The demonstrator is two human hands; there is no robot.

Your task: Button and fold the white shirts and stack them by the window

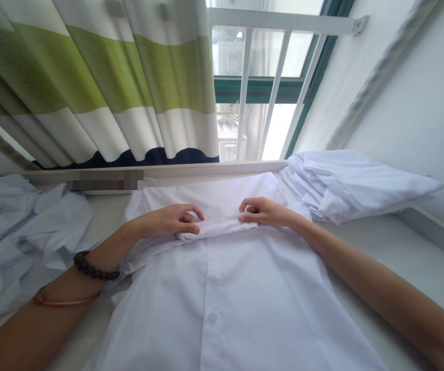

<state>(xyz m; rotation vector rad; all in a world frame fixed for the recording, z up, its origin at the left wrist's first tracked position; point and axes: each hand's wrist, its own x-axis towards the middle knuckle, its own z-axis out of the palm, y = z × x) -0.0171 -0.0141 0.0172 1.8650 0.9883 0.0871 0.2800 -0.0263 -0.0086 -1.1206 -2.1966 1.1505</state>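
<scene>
While the white shirt (256, 288) lies with its row of buttons (213, 318) running towards 6 o'clock, the left hand (177, 219) is at the 9 o'clock end of a rolled strip (222, 228), probably the collar, and the right hand (266, 211) at its 3 o'clock end. Both hands are narrow, with curled fingers and a thumb touching the strip; whether cloth is pinched firmly, I cannot tell. Such an arrangement seems suitable for holding the strip straight and even.

From the shirt's middle, a stack of folded white cloth (361, 185) rests at 2 o'clock, and loose white cloth (20, 232) at 9 o'clock; perhaps they are separated to prevent mixing. Everything lies upon the counter (384, 234). Concerning containers, I can identify none: one item (105, 180) at 10 o'clock is blurred, so its contents, if any, remain unknown.
</scene>
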